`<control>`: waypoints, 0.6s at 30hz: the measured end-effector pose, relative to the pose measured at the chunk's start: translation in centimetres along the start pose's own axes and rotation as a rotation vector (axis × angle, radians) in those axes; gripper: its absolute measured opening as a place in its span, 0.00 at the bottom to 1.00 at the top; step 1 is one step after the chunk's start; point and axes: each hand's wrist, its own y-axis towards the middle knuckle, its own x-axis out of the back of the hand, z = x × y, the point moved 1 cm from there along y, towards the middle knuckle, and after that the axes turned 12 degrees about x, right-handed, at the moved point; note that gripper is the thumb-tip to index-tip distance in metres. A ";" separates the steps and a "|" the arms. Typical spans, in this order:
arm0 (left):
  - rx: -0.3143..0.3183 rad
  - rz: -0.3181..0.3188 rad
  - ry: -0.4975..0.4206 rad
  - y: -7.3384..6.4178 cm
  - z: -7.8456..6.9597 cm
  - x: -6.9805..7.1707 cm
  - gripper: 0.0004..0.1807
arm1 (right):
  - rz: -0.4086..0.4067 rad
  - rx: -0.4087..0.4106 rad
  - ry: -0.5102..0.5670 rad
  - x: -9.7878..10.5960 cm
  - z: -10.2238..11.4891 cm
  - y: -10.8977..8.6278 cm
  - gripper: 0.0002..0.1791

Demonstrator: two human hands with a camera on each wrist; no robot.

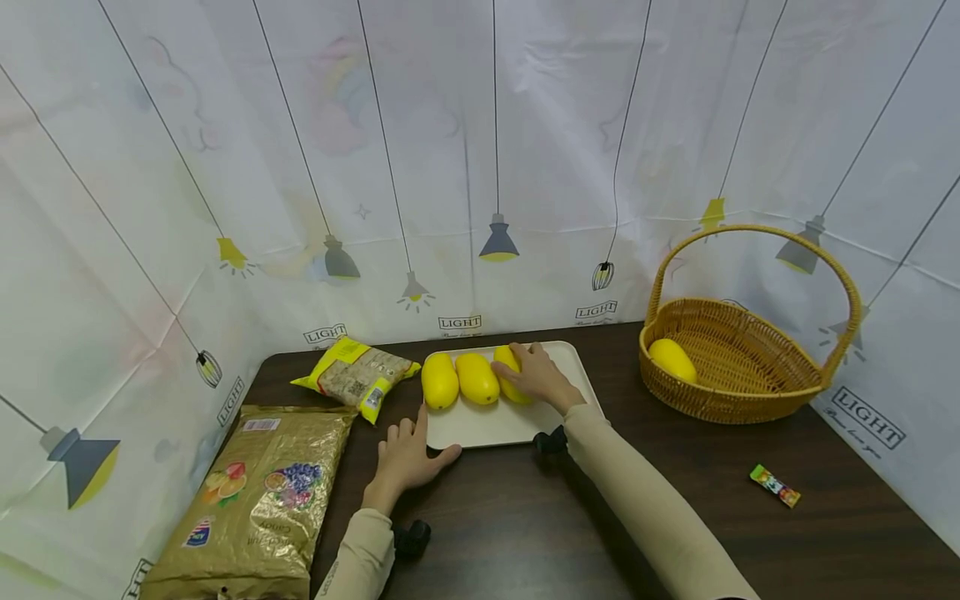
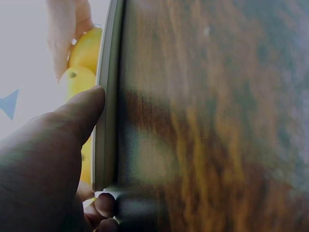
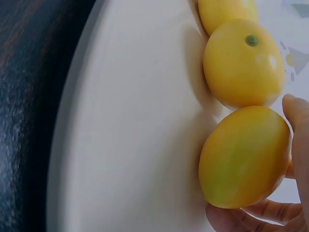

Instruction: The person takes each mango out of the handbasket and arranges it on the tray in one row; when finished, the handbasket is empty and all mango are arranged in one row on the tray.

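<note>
Three yellow oval fruits stand side by side on a white tray (image 1: 480,433): a left one (image 1: 439,382), a middle one (image 1: 477,379) and a right one (image 1: 504,358). My right hand (image 1: 542,377) grips the right fruit, its thumb and fingers around it; the right wrist view shows this fruit (image 3: 244,157) touching its neighbour (image 3: 244,63). At the tray's near left corner is my left hand (image 1: 405,454). Its thumb (image 2: 87,111) lies against the front rim and its index finger stretches along the left side.
A wicker basket (image 1: 735,407) with a tall handle stands at the right, holding another yellow fruit (image 1: 672,360). A small wrapped candy (image 1: 776,486) lies in front of it. On the left are a yellow snack bag (image 1: 360,375) and a large gold candy bag (image 1: 258,508). A printed curtain (image 1: 420,167) borders the table.
</note>
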 end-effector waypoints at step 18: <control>-0.008 -0.002 0.002 -0.2 -0.2 0.0 0.58 | -0.072 -0.009 -0.051 4.1 -1.1 -2.8 0.51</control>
